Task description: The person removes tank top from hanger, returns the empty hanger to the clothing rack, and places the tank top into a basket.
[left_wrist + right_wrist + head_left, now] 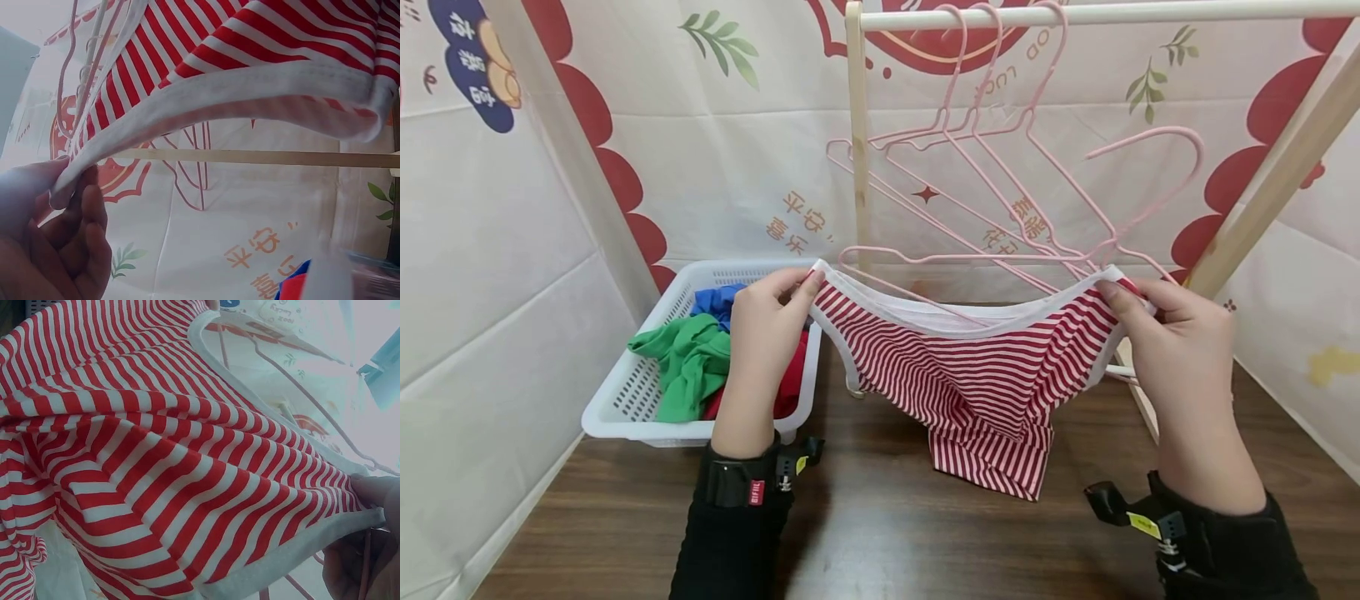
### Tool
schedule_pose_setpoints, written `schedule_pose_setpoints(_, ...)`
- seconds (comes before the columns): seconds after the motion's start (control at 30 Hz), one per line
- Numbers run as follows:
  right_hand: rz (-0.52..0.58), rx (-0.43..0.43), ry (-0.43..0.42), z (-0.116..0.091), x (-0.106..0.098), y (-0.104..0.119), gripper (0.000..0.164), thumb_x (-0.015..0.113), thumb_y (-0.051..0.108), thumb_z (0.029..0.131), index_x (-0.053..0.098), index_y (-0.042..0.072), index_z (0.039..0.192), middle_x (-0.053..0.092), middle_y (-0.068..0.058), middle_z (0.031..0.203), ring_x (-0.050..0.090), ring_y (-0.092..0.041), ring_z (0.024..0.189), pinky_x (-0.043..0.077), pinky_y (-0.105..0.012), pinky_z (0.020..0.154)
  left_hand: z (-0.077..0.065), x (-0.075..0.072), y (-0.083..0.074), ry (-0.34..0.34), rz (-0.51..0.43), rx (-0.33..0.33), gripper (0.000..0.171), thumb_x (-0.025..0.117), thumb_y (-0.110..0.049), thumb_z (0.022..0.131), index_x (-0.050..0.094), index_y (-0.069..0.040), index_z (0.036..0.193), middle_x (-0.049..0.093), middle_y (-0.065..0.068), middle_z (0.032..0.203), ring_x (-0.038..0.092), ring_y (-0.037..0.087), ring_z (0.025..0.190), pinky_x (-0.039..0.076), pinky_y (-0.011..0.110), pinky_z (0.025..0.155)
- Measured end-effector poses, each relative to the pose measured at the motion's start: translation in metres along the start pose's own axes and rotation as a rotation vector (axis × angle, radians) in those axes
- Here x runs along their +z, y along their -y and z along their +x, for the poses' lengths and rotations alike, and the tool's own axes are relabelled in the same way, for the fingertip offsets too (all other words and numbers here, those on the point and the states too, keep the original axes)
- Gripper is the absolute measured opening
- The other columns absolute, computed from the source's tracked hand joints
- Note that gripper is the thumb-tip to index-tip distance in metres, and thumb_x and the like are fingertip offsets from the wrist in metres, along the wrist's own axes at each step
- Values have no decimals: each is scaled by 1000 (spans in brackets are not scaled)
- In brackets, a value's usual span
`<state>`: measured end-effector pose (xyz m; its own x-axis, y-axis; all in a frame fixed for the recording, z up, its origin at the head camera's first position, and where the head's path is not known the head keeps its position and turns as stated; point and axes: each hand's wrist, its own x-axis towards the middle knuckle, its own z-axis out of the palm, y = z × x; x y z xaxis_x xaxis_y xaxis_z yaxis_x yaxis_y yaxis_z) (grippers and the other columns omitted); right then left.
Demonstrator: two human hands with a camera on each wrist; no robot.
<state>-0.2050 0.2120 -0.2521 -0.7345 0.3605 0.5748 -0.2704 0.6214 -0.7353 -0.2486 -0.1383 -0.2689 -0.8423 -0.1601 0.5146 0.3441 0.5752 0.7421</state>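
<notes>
A red-and-white striped tank top with white trim hangs stretched between both hands. My left hand pinches one shoulder strap between thumb and fingers, seen also in the left wrist view. At the other strap, my right hand grips the fabric with the thumb on top. A loose pink hanger lies behind the top's neckline, its hook pointing up beside the right hand. Its lower bar dips behind the neckline's front edge. Whether the right fingers also hold the hanger I cannot tell.
A white basket at the left contains green, blue and red cloth. Behind the top, several pink hangers hang from the white rail of a wooden-post rack. Printed cloth walls surround the brown tabletop.
</notes>
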Motion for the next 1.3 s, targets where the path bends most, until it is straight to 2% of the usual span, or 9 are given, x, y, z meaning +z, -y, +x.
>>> schedule_pose_setpoints(0.13,17,8,-2,0,1,0,29,71,28,90,76,6,108,60,17,74,44,-14,70,31,-20,55,2,0,1,20,-5,-64,34,64,-38,94,73,-12,113,68,3,84,57,20,73,50,33,61)
schedule_pose_setpoints(0.3,56,-15,18,-1,1,0,27,73,24,89,76,3,106,62,16,72,43,-14,69,33,-20,56,4,1,4,75,-86,-132,33,63,-38,95,73,-13,113,63,8,77,59,28,66,48,32,55)
schedule_pose_setpoints(0.4,68,-32,52,-2,1,0,26,73,22,89,75,3,106,64,18,75,45,-14,72,37,-16,56,6,1,6,119,-175,-174,31,63,-35,95,72,-11,113,65,10,82,61,31,66,52,33,60)
schedule_pose_setpoints(0.5,57,-69,81,-3,2,-1,25,73,20,89,75,2,105,64,22,77,48,-13,72,41,-11,56,7,2,6,161,-263,-190,31,64,-32,95,71,-8,114,67,10,89,64,29,69,55,33,67)
schedule_pose_setpoints(0.6,40,-100,101,-3,2,-2,24,73,19,88,75,0,102,63,25,75,49,-10,71,42,-9,57,7,5,5,192,-314,-180,30,64,-31,95,70,-7,113,67,11,91,65,26,71,56,32,71)
schedule_pose_setpoints(0.77,29,-111,156,-4,4,-4,23,73,20,89,75,1,100,63,25,75,52,-6,67,43,-8,58,7,11,3,236,-278,-153,29,63,-33,96,70,-9,111,67,9,90,62,21,79,55,33,73)
schedule_pose_setpoints(1.0,-12,-102,210,-3,8,-3,25,71,26,90,76,5,103,62,24,77,55,-7,68,47,-9,60,5,21,1,368,-302,-105,26,60,-27,98,67,-6,113,69,10,97,67,23,79,57,34,72)
schedule_pose_setpoints(1.17,-52,-88,236,-2,10,-3,29,69,31,91,75,6,104,61,21,76,54,-9,69,47,-10,58,2,27,-3,447,-251,-82,28,58,-28,99,65,-10,119,68,7,103,68,19,81,57,33,74)
schedule_pose_setpoints(1.3,-80,-74,250,-2,11,-4,31,69,33,91,75,6,105,62,14,77,52,-10,68,46,-12,55,-1,30,-4,515,-176,-42,29,59,-32,98,65,-18,122,68,3,109,67,16,86,55,37,80)
